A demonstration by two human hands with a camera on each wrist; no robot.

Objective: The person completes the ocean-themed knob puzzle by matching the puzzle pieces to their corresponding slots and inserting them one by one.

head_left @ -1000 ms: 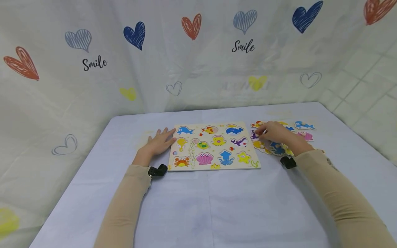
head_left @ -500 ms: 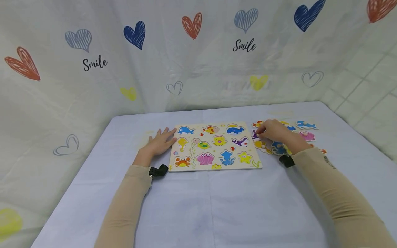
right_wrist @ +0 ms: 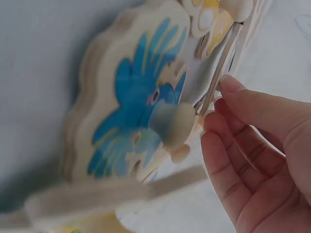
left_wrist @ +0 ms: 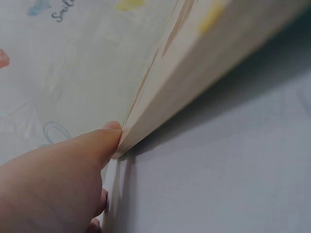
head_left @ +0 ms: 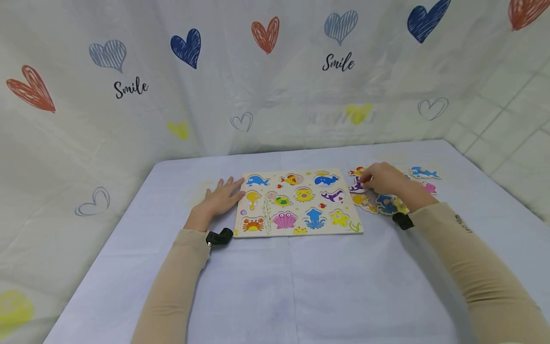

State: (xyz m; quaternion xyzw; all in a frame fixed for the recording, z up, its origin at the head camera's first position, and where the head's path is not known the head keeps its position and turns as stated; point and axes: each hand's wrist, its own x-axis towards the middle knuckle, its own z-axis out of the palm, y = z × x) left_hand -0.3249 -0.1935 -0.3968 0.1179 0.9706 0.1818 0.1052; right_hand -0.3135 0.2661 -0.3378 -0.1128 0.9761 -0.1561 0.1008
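Note:
A wooden puzzle board printed with sea animals lies mid-table in the head view. My left hand rests at its left edge, fingers spread; in the left wrist view the thumb touches the board's corner. My right hand is over a cluster of loose pieces to the right of the board, pinching a purple sea-animal puzzle piece. In the right wrist view the thumb and fingertips meet at a thin wooden edge. A blue piece with a round knob lies close beside that hand.
Around the right hand lie more knobbed pieces: a blue fish-like one, a pink one and a yellow-orange one. A white cloth covers the table. Behind it hangs a curtain with printed hearts.
My right hand has shifted slightly right and up, and more of the purple piece shows beside its fingertips. The left hand and the board stay in place.

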